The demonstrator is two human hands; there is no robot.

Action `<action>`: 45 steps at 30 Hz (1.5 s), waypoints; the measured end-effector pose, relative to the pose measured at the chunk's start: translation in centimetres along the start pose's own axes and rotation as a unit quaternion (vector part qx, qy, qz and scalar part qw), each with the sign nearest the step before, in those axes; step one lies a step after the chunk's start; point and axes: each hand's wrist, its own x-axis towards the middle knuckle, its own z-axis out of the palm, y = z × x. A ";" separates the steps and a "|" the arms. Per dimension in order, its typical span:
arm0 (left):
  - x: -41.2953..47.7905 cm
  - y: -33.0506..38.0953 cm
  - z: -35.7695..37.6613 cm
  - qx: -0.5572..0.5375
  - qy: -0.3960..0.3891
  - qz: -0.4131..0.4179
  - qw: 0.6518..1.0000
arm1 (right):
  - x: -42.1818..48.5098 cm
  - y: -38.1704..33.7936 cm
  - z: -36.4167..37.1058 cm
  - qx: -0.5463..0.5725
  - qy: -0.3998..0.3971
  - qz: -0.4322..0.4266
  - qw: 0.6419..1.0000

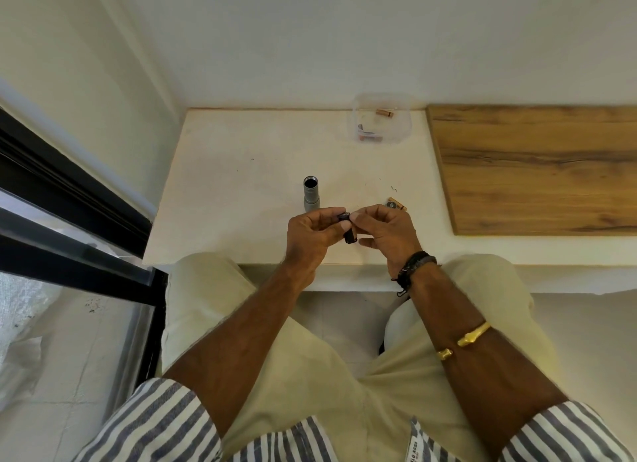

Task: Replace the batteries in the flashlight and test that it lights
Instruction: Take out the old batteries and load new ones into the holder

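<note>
Your left hand (pixel 308 236) and right hand (pixel 386 232) both pinch the small black cylinder (pixel 348 230) between fingertips and thumbs. The grey flashlight body (pixel 311 194) stands on the white table (pixel 224 186), just beyond your left knuckles. A round cap (pixel 391 205) and a copper-coloured battery (pixel 400 205) lie just beyond your right fingers.

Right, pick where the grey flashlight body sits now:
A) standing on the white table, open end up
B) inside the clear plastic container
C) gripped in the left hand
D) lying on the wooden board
A: the grey flashlight body stands on the white table with its dark opening facing up, just beyond the left hand, which with the right hand holds a small black part.
</note>
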 end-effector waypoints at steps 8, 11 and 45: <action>0.7 -0.5 -0.5 -0.155 0.009 -0.116 0.981 | 0.8 0.2 -0.3 0.009 0.074 -0.080 0.994; 0.9 -0.8 -0.6 -0.188 -0.002 -0.149 0.971 | 1.7 0.5 -1.3 0.068 0.085 -0.065 0.992; 0.1 0.2 -0.8 -0.260 -0.093 -0.171 0.946 | 5.8 2.0 -5.6 -0.218 0.285 -0.060 0.932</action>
